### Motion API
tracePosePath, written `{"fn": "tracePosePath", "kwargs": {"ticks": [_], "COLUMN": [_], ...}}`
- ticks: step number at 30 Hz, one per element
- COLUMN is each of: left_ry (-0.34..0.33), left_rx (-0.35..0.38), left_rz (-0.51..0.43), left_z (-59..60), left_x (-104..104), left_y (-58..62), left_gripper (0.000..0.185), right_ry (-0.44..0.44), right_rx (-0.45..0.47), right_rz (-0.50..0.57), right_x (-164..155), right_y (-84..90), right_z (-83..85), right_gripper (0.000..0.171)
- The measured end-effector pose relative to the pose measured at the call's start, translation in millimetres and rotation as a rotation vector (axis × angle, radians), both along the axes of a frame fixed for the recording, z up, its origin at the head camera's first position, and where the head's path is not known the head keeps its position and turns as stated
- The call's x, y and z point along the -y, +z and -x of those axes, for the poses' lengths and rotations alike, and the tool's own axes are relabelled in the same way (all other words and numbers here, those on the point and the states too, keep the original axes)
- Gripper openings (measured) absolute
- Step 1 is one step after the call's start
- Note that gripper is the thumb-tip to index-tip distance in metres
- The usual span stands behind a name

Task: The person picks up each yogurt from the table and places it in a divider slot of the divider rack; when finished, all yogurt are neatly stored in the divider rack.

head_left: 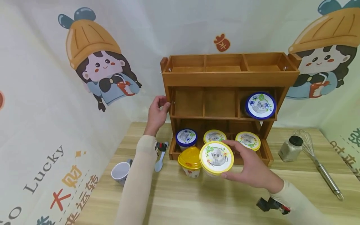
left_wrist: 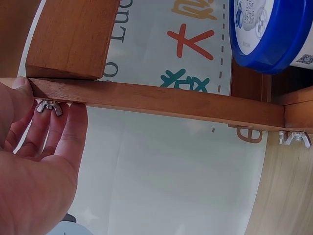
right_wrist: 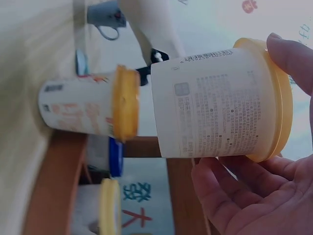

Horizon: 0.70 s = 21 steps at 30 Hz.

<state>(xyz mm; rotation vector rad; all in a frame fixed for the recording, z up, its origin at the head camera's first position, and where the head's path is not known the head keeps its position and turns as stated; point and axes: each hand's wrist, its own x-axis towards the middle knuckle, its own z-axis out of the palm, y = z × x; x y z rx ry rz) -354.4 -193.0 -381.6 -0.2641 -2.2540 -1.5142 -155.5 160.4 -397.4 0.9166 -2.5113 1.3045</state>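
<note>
**Right hand holding a yellow-lidded cup before the wooden rack**

Nearest, the right hand (head_left: 254, 170) is gripping a yellow-lidded cup (head_left: 216, 157), fingers and thumb curling round its rim; the right wrist view is showing the thumb lying over the lid's edge and the fingers wrapping beneath the printed side. The cup is hanging tilted above the table (head_left: 197, 200), just in front of the rack's bottom tier, lid facing the camera. Touching or nearly touching it at nine o'clock, an orange-lidded cup (head_left: 190, 162) is standing on the table.

Further out at nine o'clock, a mug (head_left: 121, 172) is lying on its side near the left forearm, and a pale blue spoon (head_left: 160, 159) is lying between the forearm and the rack. At three o'clock a jar with a black cap (head_left: 291, 148) is standing beside a whisk (head_left: 317, 159).

Beyond the held cup, the bottom tier of the wooden rack (head_left: 229, 78) is holding a blue-lidded cup (head_left: 186, 138) and two yellow-lidded ones (head_left: 215, 136) (head_left: 248, 140). Higher, at one o'clock, another blue-lidded tub (head_left: 260, 105) is sitting tilted in the right compartment of the middle tier.

At eleven o'clock the left hand (head_left: 157, 113) is resting against the rack's left post, fingers loosely bent; the left wrist view is showing the fingertips (left_wrist: 73, 122) touching the underside of a wooden bar by a wing nut (left_wrist: 49, 106).
</note>
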Motion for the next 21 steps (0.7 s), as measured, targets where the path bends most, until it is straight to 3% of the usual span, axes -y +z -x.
{"fn": "tracePosePath", "kwargs": {"ticks": [8, 21], "left_ry": [0.003, 0.013], "left_rx": [0.024, 0.012], "left_rz": [0.001, 0.007], "left_z": [-2.0, 1.3], "left_x": [0, 1], "left_y": [1.4, 2.5], "left_gripper": [0.030, 0.029], "right_ry": [-0.039, -0.158], "right_rx": [0.027, 0.011], "right_rz": [0.038, 0.150], "right_x": [1, 5], "right_y": [24.0, 60.8], "right_z": [14.1, 58.6], "right_gripper": [0.094, 0.096]}}
